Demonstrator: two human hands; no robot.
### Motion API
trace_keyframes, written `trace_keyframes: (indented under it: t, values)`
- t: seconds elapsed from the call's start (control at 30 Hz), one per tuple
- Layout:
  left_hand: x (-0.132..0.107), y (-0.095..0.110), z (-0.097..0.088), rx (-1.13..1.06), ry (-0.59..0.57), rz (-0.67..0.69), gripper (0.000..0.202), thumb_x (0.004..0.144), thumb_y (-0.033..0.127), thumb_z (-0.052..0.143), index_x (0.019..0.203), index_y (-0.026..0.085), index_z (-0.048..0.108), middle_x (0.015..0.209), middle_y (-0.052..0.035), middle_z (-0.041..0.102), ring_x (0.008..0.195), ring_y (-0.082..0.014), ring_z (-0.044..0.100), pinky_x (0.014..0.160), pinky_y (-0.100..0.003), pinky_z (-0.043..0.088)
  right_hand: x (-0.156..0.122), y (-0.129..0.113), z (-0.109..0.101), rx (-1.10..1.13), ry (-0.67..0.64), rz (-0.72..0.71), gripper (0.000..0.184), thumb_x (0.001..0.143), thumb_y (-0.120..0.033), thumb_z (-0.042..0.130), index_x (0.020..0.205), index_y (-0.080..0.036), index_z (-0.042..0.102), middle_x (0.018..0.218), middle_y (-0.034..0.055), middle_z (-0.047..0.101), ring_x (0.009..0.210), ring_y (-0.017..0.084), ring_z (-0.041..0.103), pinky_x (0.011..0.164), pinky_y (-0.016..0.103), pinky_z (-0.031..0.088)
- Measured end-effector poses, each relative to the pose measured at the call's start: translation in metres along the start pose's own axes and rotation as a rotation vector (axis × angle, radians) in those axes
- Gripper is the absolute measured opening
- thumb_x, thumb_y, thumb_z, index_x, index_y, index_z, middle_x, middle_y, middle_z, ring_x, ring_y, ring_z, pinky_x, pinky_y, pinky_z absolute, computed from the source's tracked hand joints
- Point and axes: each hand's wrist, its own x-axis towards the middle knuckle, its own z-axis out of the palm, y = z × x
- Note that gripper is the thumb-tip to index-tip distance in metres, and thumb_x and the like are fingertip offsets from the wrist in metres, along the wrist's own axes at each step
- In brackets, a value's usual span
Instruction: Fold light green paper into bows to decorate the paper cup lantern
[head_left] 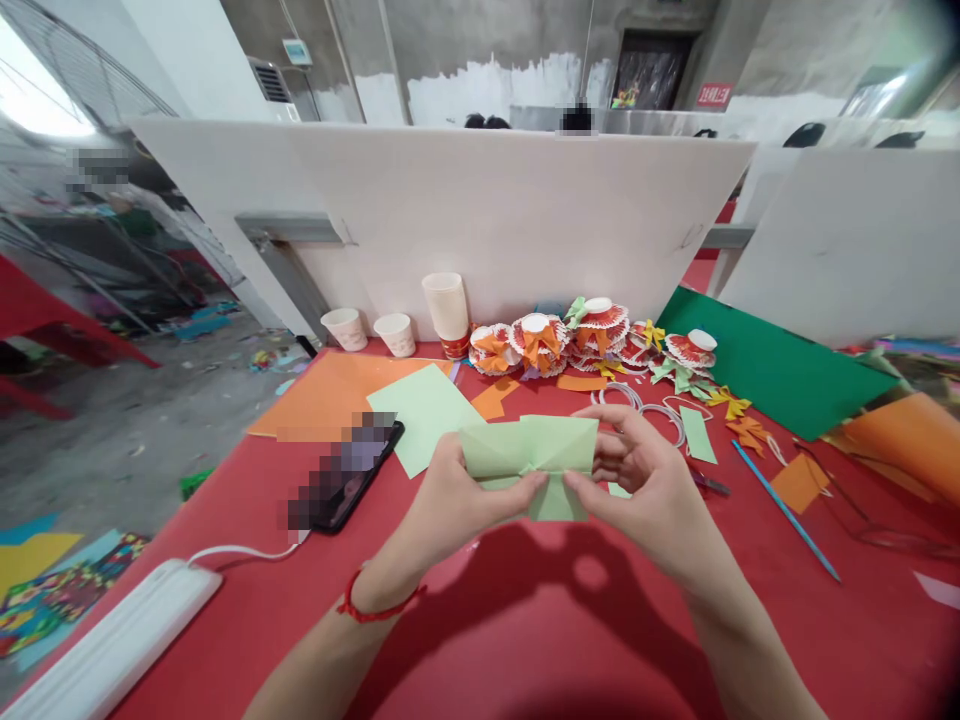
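A folded piece of light green paper is held up over the red table between both hands. My left hand pinches its left lower edge, thumb on top; a red string circles that wrist. My right hand grips the right side, fingers curled behind the paper and thumb meeting the left thumb near the middle crease. Both hands are closed on the paper.
A flat green sheet and an orange sheet lie beyond. A phone on a white cable, paper cups, finished paper ornaments, a blue pencil, dark green card and a white partition surround them.
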Motion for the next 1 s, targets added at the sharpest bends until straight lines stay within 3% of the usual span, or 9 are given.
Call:
trace_keyframes:
  t: [0.2,0.37,0.57,0.67,0.77,1.0]
  values:
    - [-0.001,-0.005,0.000,0.055,-0.003,0.009,0.012,0.058,0.021,0.073,0.066,0.013,0.071,0.061,-0.0032,0.071,0.053,-0.0163,0.062,0.047,-0.023,0.052,-0.005,-0.001,0.002,0.006,-0.074,-0.017,0.030,0.072,-0.014,0.062,0.098,-0.023,0.048,0.086,0.0010,0.067,0.081,0.017,0.067,0.071,0.029,0.056]
    - [0.000,0.000,-0.002,0.018,-0.020,0.020,0.012,0.060,0.020,0.071,0.071,0.015,0.072,0.065,-0.0023,0.073,0.057,-0.0168,0.065,0.050,-0.022,0.054,-0.007,0.000,-0.010,-0.031,-0.044,-0.061,0.030,0.075,-0.012,0.062,0.098,-0.024,0.046,0.071,-0.0050,0.060,0.065,0.011,0.060,0.063,0.025,0.052]
    - [0.001,0.001,-0.005,-0.002,0.028,-0.089,0.019,0.056,0.025,0.075,0.072,0.014,0.069,0.070,-0.0044,0.075,0.062,-0.0197,0.067,0.052,-0.025,0.056,-0.008,-0.003,-0.023,-0.081,0.059,-0.118,0.028,0.076,-0.012,0.060,0.098,-0.024,0.048,0.073,-0.0036,0.057,0.070,0.012,0.060,0.065,0.025,0.052]
    - [-0.001,0.000,-0.001,0.026,0.033,-0.110,0.024,0.055,0.028,0.075,0.073,0.014,0.068,0.070,-0.0051,0.074,0.063,-0.0201,0.067,0.053,-0.026,0.055,-0.007,0.000,-0.016,-0.036,-0.051,-0.070,0.041,0.074,-0.013,0.064,0.109,-0.024,0.045,0.081,-0.0023,0.061,0.075,0.013,0.062,0.069,0.026,0.053]
    - [-0.002,0.000,0.003,0.087,-0.007,-0.073,0.020,0.057,0.027,0.071,0.070,0.013,0.068,0.066,-0.0050,0.072,0.060,-0.0192,0.065,0.053,-0.026,0.054,-0.007,0.003,-0.006,0.033,-0.123,-0.022,0.039,0.074,-0.013,0.064,0.106,-0.023,0.044,0.086,-0.0005,0.065,0.082,0.014,0.065,0.072,0.027,0.054]
    - [-0.003,-0.002,0.001,0.185,-0.077,0.030,0.011,0.064,0.026,0.067,0.063,0.015,0.066,0.059,-0.0019,0.067,0.055,-0.0154,0.059,0.052,-0.024,0.051,-0.009,0.005,-0.006,0.003,-0.093,-0.058,0.034,0.077,-0.014,0.063,0.102,-0.024,0.043,0.081,-0.0029,0.065,0.075,0.012,0.063,0.069,0.025,0.052]
